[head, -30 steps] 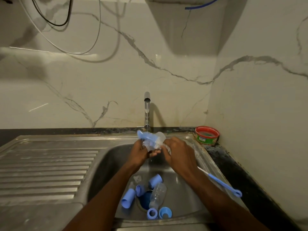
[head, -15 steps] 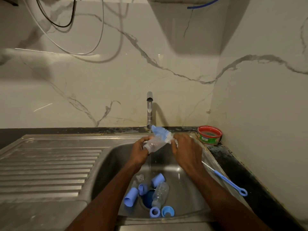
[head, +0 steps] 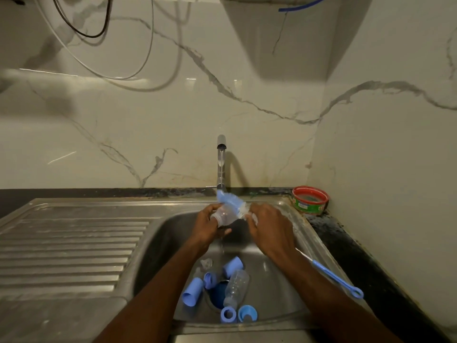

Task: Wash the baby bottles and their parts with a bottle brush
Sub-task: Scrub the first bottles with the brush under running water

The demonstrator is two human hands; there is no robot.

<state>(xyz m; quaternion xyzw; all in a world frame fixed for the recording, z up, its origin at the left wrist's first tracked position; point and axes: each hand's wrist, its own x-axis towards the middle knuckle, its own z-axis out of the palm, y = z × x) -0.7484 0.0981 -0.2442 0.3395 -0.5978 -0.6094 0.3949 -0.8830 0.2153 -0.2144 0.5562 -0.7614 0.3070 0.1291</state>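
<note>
We've got our left hand [head: 210,225] wrapped around a clear baby bottle [head: 225,215] right under the tap [head: 220,162], with the brush [head: 231,201] against it. Our right hand [head: 268,229] grips the brush handle [head: 336,277], which sticks out right of the tap. Below the tap, another bottle [head: 236,287] and blue caps [head: 191,292] lie in the sink [head: 279,288].

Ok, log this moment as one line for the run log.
left hand grips clear bottle | right hand holds bottle brush on it | tap running | other parts in sink
</note>
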